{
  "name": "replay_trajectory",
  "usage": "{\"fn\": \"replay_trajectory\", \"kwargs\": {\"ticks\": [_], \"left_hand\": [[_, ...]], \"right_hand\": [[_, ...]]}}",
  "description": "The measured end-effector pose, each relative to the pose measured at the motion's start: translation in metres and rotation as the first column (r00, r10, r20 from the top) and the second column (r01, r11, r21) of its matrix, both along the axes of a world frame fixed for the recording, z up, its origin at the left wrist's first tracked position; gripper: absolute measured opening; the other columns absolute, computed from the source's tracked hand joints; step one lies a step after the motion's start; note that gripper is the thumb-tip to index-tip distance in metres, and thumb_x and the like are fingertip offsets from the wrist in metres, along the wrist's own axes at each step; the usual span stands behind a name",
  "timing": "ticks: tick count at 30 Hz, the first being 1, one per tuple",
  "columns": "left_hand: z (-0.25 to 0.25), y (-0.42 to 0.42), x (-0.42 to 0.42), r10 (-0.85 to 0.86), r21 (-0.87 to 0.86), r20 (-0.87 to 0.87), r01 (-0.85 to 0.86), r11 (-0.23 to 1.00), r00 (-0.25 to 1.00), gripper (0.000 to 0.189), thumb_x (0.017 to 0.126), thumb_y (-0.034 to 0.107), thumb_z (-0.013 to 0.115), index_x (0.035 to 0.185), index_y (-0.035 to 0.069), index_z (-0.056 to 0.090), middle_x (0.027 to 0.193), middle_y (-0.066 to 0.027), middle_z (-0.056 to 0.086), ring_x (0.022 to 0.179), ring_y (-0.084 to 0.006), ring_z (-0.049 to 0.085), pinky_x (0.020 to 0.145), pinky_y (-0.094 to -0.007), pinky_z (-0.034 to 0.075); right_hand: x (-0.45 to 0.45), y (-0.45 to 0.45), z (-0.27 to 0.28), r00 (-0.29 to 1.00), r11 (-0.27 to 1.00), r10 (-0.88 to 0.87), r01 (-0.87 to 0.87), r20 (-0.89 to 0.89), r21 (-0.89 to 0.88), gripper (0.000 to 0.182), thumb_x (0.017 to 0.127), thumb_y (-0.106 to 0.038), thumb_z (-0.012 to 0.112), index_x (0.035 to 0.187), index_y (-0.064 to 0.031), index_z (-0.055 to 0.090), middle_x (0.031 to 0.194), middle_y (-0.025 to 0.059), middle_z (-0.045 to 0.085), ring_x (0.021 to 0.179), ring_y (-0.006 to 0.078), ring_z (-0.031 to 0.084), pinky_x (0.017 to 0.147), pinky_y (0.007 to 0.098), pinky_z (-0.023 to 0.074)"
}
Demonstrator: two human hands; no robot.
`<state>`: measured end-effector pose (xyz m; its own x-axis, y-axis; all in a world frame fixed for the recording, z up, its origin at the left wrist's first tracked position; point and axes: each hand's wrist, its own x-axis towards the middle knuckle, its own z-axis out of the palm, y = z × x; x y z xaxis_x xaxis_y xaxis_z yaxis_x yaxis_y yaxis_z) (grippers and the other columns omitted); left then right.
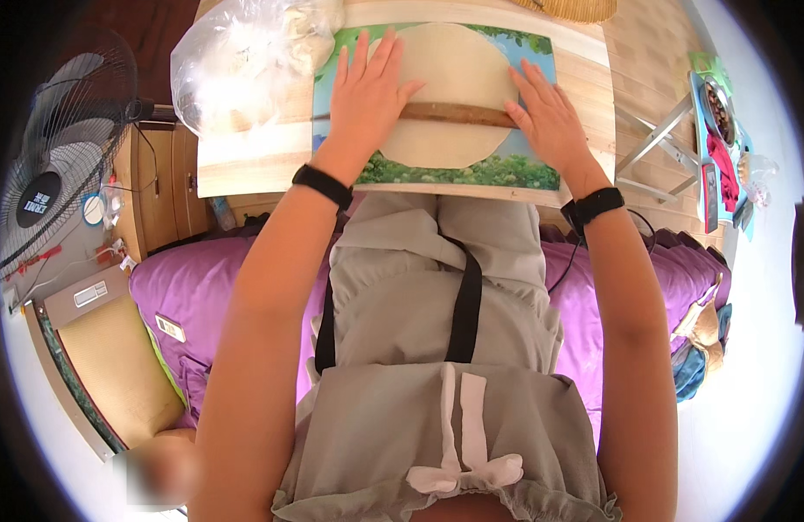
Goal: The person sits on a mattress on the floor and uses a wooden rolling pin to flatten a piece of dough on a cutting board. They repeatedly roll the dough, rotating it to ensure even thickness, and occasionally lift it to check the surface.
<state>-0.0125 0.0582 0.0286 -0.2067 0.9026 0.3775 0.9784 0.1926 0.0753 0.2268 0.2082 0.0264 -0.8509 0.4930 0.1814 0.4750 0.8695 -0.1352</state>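
Note:
A large round sheet of pale dough (457, 68) lies on a cutting mat (499, 175) printed with sky and greenery. Across the dough runs a brown wooden rolling pin (457, 113). My left hand (368, 94) lies flat over its left part, fingers extended and spread, above the dough's left edge. At the other end, my right hand (546, 116) rests palm down on the pin, its fingers stretched forward beside the dough's right edge. Both palms hide parts of the pin. Left of the mat sits a clear plastic bag (245, 62) with pale contents that look like flour or dough.
The wooden table (252, 173) holds the mat and bag. A woven item (571, 8) touches its far edge. A fan (69, 143) stands at left. At right, a folding stand (663, 143) is beside a metal bowl (718, 107). Purple bedding (199, 280) is beneath me.

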Motion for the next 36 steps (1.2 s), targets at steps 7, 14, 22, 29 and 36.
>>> {"fn": "replay_trajectory", "kwargs": {"ticks": [7, 14, 22, 29, 36], "left_hand": [[-0.017, -0.056, 0.044, 0.011, -0.100, 0.269, 0.017, 0.995, 0.963, 0.054, 0.100, 0.039, 0.041, 0.141, 0.004, 0.039, 0.148, -0.0132, 0.038, 0.137, -0.0369, 0.031, 0.111, -0.0506, 0.024], [-0.016, -0.028, 0.020, -0.057, -0.109, 0.207, 0.080, 0.991, 0.977, 0.055, 0.098, 0.039, 0.041, 0.139, 0.002, 0.042, 0.147, -0.0131, 0.039, 0.138, -0.0346, 0.031, 0.113, -0.0466, 0.025], [-0.034, -0.031, -0.005, -0.207, -0.017, 0.376, 0.230, 0.973, 0.903, 0.049, 0.101, 0.034, 0.036, 0.139, 0.003, 0.041, 0.146, -0.0165, 0.039, 0.138, -0.0356, 0.030, 0.112, -0.0464, 0.026], [-0.016, -0.072, 0.012, -0.169, -0.175, 0.406, 0.258, 0.950, 0.898, 0.053, 0.102, 0.035, 0.034, 0.145, 0.004, 0.033, 0.151, -0.0147, 0.032, 0.141, -0.0326, 0.026, 0.115, -0.0437, 0.020], [-0.016, -0.067, 0.013, -0.136, -0.118, 0.238, 0.167, 0.979, 0.962, 0.055, 0.100, 0.038, 0.037, 0.140, 0.001, 0.039, 0.146, -0.0153, 0.039, 0.139, -0.0346, 0.029, 0.114, -0.0449, 0.023]], "right_hand": [[0.033, -0.031, 0.002, 0.996, 0.999, 0.022, -0.019, 0.081, -0.037, 0.058, 0.099, -0.048, 0.038, 0.144, -0.0114, 0.036, 0.151, 0.0062, 0.034, 0.140, 0.0230, 0.030, 0.114, 0.0433, 0.0245], [0.021, -0.013, -0.007, 1.000, 0.999, -0.007, 0.007, 0.018, -0.039, 0.056, 0.098, -0.045, 0.041, 0.142, -0.0108, 0.039, 0.150, 0.0089, 0.035, 0.140, 0.0252, 0.030, 0.113, 0.0440, 0.0258], [0.022, -0.033, 0.008, 0.999, 1.000, 0.009, -0.009, 0.039, -0.005, 0.058, 0.095, -0.046, 0.047, 0.140, -0.0086, 0.043, 0.148, 0.0093, 0.039, 0.137, 0.0255, 0.034, 0.111, 0.0429, 0.0305], [0.045, -0.089, 0.019, 0.993, 0.991, 0.086, -0.077, 0.076, -0.109, 0.062, 0.095, -0.043, 0.050, 0.140, -0.0027, 0.039, 0.147, 0.0158, 0.038, 0.135, 0.0295, 0.037, 0.109, 0.0429, 0.0333], [0.022, -0.061, 0.008, 0.999, 0.998, 0.030, -0.029, 0.015, -0.055, 0.060, 0.093, -0.039, 0.054, 0.139, -0.0036, 0.040, 0.147, 0.0147, 0.039, 0.135, 0.0291, 0.037, 0.110, 0.0426, 0.0323]]}}
